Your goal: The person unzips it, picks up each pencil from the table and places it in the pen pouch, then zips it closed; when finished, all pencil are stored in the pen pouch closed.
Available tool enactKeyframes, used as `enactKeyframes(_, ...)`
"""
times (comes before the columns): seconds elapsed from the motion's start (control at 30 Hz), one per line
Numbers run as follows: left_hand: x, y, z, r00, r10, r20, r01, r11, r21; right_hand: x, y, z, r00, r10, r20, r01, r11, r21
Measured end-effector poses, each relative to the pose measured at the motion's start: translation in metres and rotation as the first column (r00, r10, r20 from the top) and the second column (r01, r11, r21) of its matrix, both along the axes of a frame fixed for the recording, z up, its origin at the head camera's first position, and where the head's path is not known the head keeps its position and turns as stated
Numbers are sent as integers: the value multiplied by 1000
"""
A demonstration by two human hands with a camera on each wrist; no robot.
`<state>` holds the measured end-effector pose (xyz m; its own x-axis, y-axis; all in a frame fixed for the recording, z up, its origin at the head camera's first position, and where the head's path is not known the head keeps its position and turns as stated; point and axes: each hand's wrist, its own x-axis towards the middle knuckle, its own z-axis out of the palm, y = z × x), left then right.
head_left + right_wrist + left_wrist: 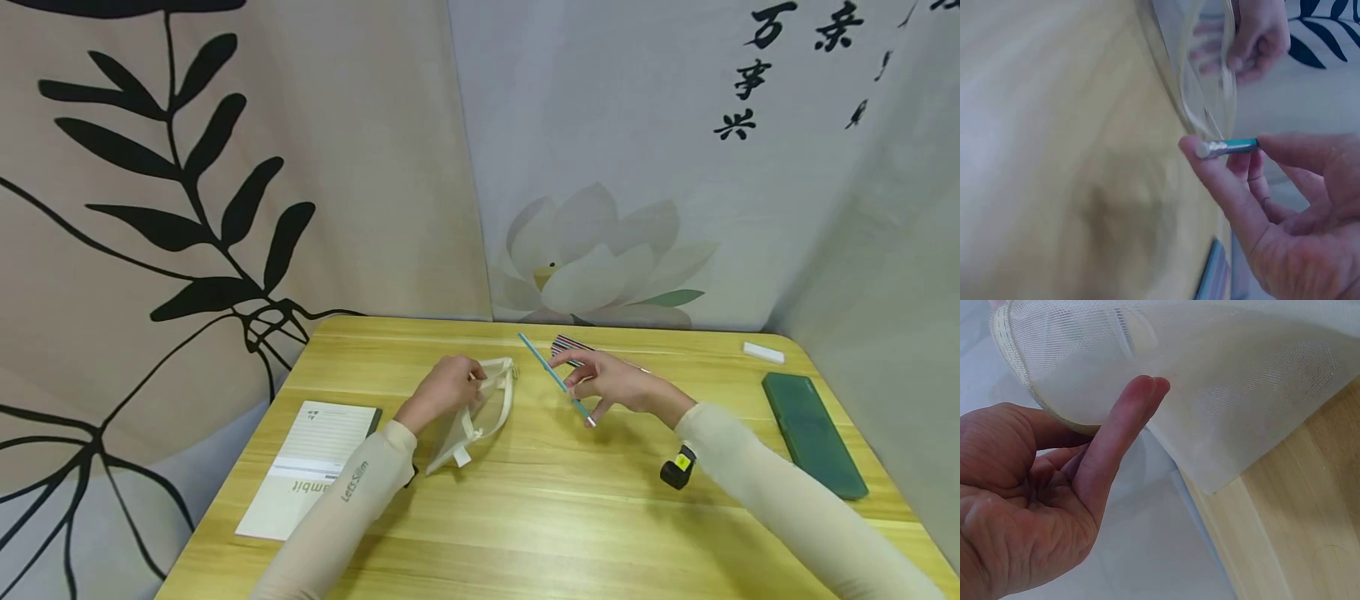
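In the head view my left hand (448, 387) pinches the rim of a whitish mesh pouch (491, 408) between thumb and fingers. The pouch's mouth gapes toward the right, and the left wrist view shows its sheer mesh (1241, 406) hanging past the fingertips. To the right, my right hand (611, 379) holds a blue pencil (540, 358) in its fingers, slanting above the table. Its metal band and white eraser end (1204, 150) face the right wrist camera. Several striped pencils (567, 345) lie behind the right hand, partly hidden by it.
A notepad (300, 483) lies at the left, partly under the left sleeve. A dark green case (813, 437) and a small white block (763, 352) lie at the right. A small black box with a yellow label (678, 468) shows beside the right sleeve. Curtains hang behind the table.
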<state>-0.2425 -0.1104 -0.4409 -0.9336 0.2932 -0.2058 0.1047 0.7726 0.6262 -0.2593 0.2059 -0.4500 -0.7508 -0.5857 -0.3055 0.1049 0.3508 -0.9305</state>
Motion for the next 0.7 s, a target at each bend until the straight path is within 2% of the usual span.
enactKeyframes(0.17,1,0,0,1000,-3,-15,3,1000,-13,15,-14,-14,994,28,109,-15,994,-110)
enactKeyframes(0.43,2,-2,-1,1000,5,-3,-5,1000,6,33,-35,-34,954,64,292,-11,983,-181)
enactKeyframes(0.53,3,-2,0,1000,16,-5,-16,1000,0,36,-42,-37,941,69,332,-4,981,-194)
enactKeyframes(0.7,3,-2,-2,1000,11,-25,-12,1000,-25,38,-51,-41,938,58,341,10,981,-195)
